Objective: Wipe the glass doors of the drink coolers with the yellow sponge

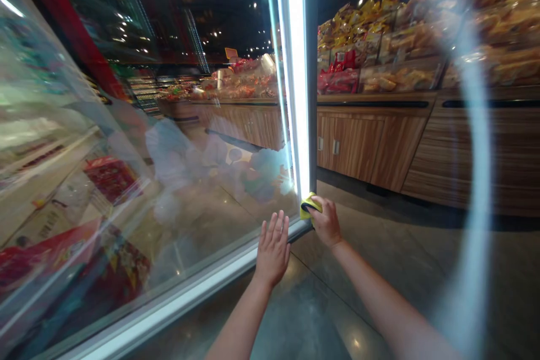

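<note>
A framed glass door (202,230) with a bright light strip (298,79) along its upright edge stands in front of me. My right hand (327,222) grips a yellow and dark cloth (310,207) and presses it on the lower corner of the door frame. To the left of it, my left hand (273,247) lies flat over the bottom of the glass near the lower rail, fingers stretched out and holding nothing. Reflections cover much of the glass.
Wooden display counters (367,146) heaped with bagged snacks (388,45) stand behind the door to the right. A grey tiled floor (312,309) runs below. On the left, blurred red packages (113,177) show through or in the glass.
</note>
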### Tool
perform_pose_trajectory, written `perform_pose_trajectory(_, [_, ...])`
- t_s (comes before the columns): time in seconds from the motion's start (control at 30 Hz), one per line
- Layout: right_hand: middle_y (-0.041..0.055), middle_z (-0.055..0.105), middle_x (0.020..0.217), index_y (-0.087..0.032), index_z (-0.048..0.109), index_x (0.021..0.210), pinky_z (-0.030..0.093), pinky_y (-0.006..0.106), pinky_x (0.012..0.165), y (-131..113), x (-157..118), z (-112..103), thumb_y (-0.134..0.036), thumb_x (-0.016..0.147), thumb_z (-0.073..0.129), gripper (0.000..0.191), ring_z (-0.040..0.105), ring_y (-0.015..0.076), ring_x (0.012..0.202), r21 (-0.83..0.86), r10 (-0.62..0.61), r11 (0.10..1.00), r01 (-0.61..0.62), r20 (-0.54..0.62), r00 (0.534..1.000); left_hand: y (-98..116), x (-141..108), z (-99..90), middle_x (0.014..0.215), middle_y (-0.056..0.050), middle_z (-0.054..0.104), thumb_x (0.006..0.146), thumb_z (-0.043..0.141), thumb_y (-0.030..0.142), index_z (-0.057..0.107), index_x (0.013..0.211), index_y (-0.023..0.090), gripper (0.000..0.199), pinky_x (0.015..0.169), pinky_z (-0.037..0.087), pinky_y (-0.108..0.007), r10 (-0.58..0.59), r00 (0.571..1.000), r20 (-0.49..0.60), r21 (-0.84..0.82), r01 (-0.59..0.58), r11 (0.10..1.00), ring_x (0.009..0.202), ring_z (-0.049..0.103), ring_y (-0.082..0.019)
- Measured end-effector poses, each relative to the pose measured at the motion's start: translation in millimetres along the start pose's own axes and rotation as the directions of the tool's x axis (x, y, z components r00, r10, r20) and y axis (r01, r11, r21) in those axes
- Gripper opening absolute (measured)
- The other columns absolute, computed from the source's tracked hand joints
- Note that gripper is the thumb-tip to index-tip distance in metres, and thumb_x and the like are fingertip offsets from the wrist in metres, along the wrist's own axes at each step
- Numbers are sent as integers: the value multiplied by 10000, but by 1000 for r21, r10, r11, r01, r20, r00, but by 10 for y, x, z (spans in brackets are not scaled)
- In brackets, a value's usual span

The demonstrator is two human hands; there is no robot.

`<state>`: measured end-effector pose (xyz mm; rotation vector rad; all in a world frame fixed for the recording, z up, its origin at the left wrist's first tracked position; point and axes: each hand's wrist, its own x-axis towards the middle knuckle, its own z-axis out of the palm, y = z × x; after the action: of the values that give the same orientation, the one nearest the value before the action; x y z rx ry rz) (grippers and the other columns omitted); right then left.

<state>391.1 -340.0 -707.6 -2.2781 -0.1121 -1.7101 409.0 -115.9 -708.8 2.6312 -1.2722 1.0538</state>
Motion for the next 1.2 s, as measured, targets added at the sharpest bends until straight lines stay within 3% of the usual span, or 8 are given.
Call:
perform_pose_trajectory(0.2, [110,626,1341,-260,764,1130,453,473,1092,2,471,25,-184,1006,485,315,552,247,1270,140,138,981,-132,-34,990,119,143,-25,1707,-100,213,948,552,384,113,1644,176,849,1297,147,-503,23,1000,3,-50,-23,998,1599,73,-262])
perform_pose_trajectory(0.43, [130,654,1278,-237,782,1086,487,483,1045,-4,-7,50,-239,971,534,274,586,270,1213,217,301,920,-327,143,943,252,227,-51,1704,-114,213,916,566,296,123,1642,169,860,1284,199,-516,45,998,-33,-99,-48,994,1597,87,-266])
perform_pose_trajectory(0.63, [88,628,1362,-272,757,1182,445,458,1122,110,830,-88,-110,935,478,406,560,250,1285,256,209,943,-213,45,977,301,463,-189,1717,-118,170,915,573,339,120,1641,157,875,1283,183,-526,58,997,-56,-64,-61,996,1599,55,-280])
perform_pose_trajectory(0.7, [78,601,1418,-282,738,1223,428,456,1148,145,947,-97,-97,932,463,441,539,245,1326,279,193,941,-190,16,981,286,556,-228,1716,-116,175,923,563,346,125,1641,160,862,1283,180,-520,67,996,-65,-45,-70,997,1599,60,-280])
perform_pose_trajectory(0.9, [150,665,1308,-217,769,1161,512,500,1048,261,148,42,-225,970,477,349,613,284,1226,368,275,883,-290,96,957,281,789,-183,1705,-125,216,932,552,346,178,1633,146,820,1288,172,-522,52,996,-77,4,-52,999,1598,74,-284])
perform_pose_trajectory(0.97, [149,683,1268,-218,775,1151,517,516,1038,290,88,45,-261,977,498,330,629,292,1197,412,290,854,-318,130,948,302,870,-169,1704,-138,215,926,552,341,178,1633,143,823,1285,178,-533,36,997,-63,10,-35,999,1596,89,-292])
perform_pose_trajectory(1.03, [137,680,1279,-231,775,1160,497,522,1070,309,349,-1,-253,974,517,319,621,292,1216,462,256,839,-286,127,958,320,961,-188,1702,-154,212,920,557,338,175,1632,133,834,1283,179,-544,9,999,-46,14,-8,1000,1594,92,-304])
perform_pose_trajectory(1.2, [85,621,1392,-286,724,1265,431,500,1166,331,1523,-144,-120,939,490,434,554,261,1327,512,138,848,-135,33,990,314,1156,-334,1707,-159,192,917,571,350,125,1639,135,875,1290,150,-544,-54,997,-61,37,56,998,1595,81,-307])
